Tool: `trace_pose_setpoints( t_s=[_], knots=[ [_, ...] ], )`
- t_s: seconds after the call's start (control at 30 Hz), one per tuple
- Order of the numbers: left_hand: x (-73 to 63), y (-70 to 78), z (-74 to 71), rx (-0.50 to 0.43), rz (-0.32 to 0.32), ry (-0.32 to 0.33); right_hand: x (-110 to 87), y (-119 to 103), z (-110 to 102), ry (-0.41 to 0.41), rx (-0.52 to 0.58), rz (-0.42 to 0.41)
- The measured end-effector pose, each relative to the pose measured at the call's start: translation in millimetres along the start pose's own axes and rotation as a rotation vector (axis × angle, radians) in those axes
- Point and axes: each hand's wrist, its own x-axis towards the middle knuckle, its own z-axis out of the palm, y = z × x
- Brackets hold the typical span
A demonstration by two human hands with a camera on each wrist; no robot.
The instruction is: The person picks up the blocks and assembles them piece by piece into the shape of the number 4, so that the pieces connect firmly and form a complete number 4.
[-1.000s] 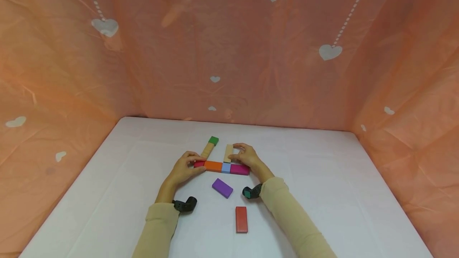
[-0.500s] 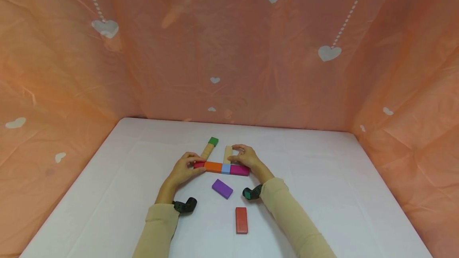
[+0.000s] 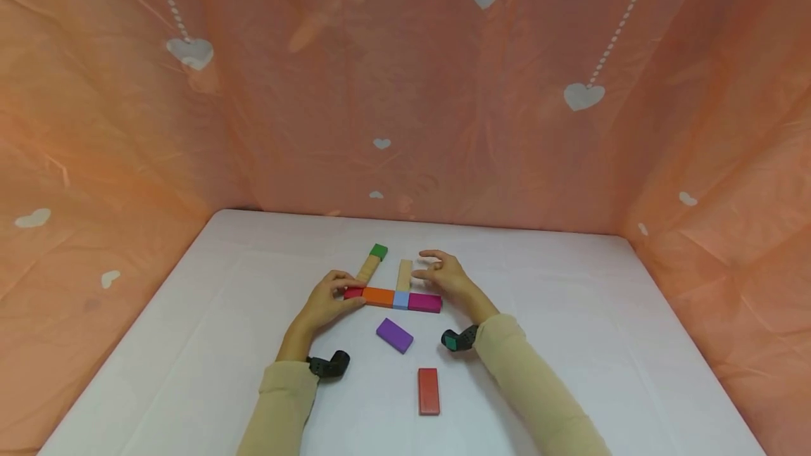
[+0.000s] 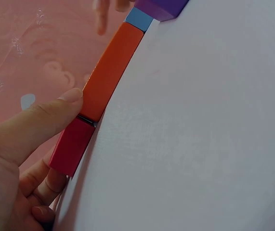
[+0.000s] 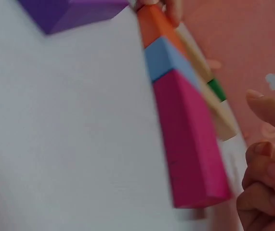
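In the head view, a row of blocks lies on the table: a red block (image 3: 353, 293), an orange block (image 3: 378, 297), a light blue block (image 3: 401, 300) and a magenta block (image 3: 425, 303). My left hand (image 3: 328, 301) holds the red block between thumb and fingers, with the thumb tip (image 4: 72, 95) at its seam with the orange block. Behind the light blue block extends a plain wooden block (image 3: 405, 274). My right hand (image 3: 448, 276) is just right of it, apart from it, thumb and index finger spread. Another plain wooden block (image 3: 367, 269) slants back to a green block (image 3: 379, 252).
A purple block (image 3: 395, 335) lies in front of the row, turned at an angle. Nearer the person is a brick-red block (image 3: 428, 392). The white table (image 3: 545, 287) meets orange-pink curtains (image 3: 412, 90) at the back and sides.
My right hand has let go of the plain wooden block and moved to the right, its fingers spreading. The left hand stays at the red block.
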Motion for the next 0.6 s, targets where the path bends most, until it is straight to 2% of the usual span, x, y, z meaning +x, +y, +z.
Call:
trace_pose_setpoints(
  t_s=[0.3, 0.6],
  knots=[
    [0.9, 0.5, 0.1, 0.0, 0.011, 0.0, -19.9, -7.2, -4.4, -0.108, -0.1, -0.159],
    [1.5, 0.5, 0.6, -0.004, -0.015, -0.007, -36.7, -6.8, 3.4, -0.151, -0.106, -0.197]
  ],
)
